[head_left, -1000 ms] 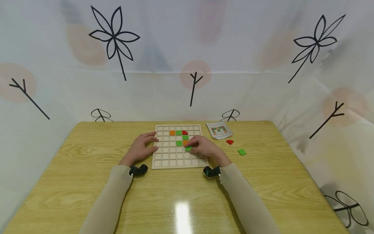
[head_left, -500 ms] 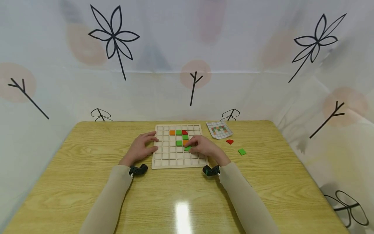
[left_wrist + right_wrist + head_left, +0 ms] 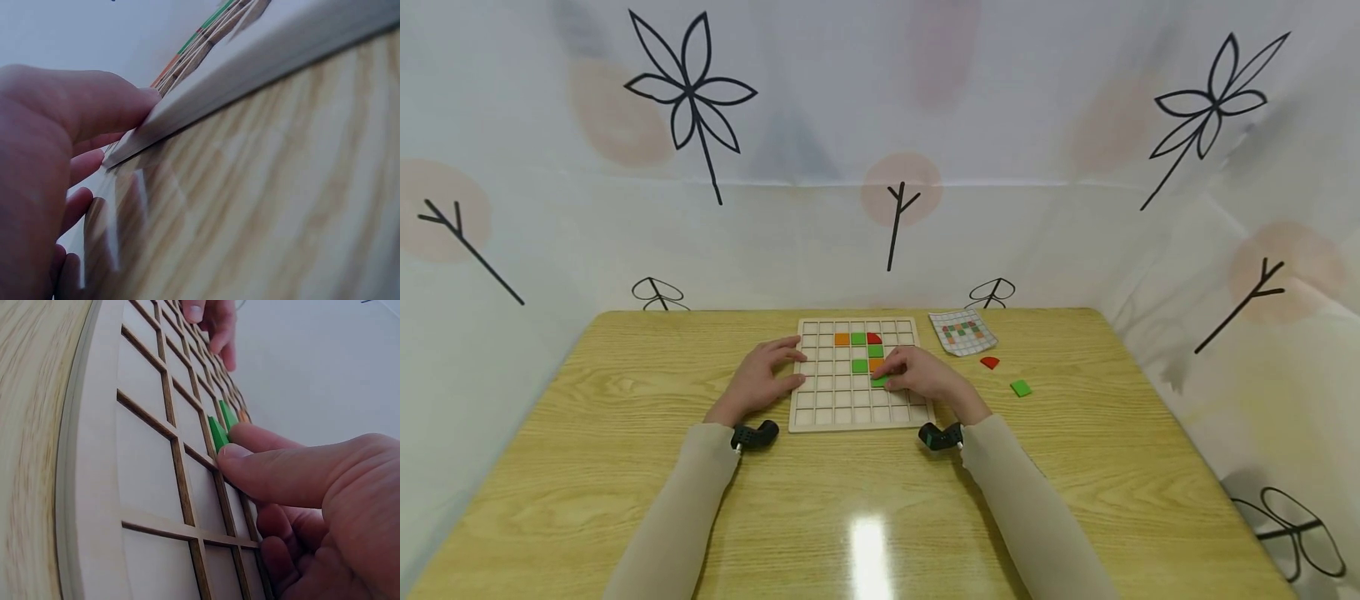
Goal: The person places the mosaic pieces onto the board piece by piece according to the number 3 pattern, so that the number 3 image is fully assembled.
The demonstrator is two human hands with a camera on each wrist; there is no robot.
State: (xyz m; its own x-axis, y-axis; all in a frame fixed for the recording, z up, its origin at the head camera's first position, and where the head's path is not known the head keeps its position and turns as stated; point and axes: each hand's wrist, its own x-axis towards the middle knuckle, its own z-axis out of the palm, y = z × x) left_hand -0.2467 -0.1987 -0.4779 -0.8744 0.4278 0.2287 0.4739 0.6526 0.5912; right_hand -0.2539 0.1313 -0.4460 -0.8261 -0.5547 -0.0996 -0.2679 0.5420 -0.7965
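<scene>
A wooden grid board (image 3: 827,417) lies on the table, with orange, green and red tiles set in some of its squares. My right hand (image 3: 921,375) pinches a green square tile (image 3: 878,382) between thumb and index finger, over the cell just below an orange tile (image 3: 876,365). In the right wrist view this green tile (image 3: 218,433) stands tilted at the cell's edge. My left hand (image 3: 763,379) touches the board's left edge with relaxed fingers; in the left wrist view its thumb (image 3: 119,103) lies against the board's side.
Right of the board lies a paper pattern sheet (image 3: 964,333) with a coloured grid. Nearby on the table (image 3: 820,508) are a loose red quarter-circle tile (image 3: 990,362) and a green square tile (image 3: 1021,388). A patterned curtain (image 3: 820,233) hangs behind the table.
My right hand has shifted slightly left with the green tile, which now sits closer beneath the orange tile. The left hand stays at the board's edge.
</scene>
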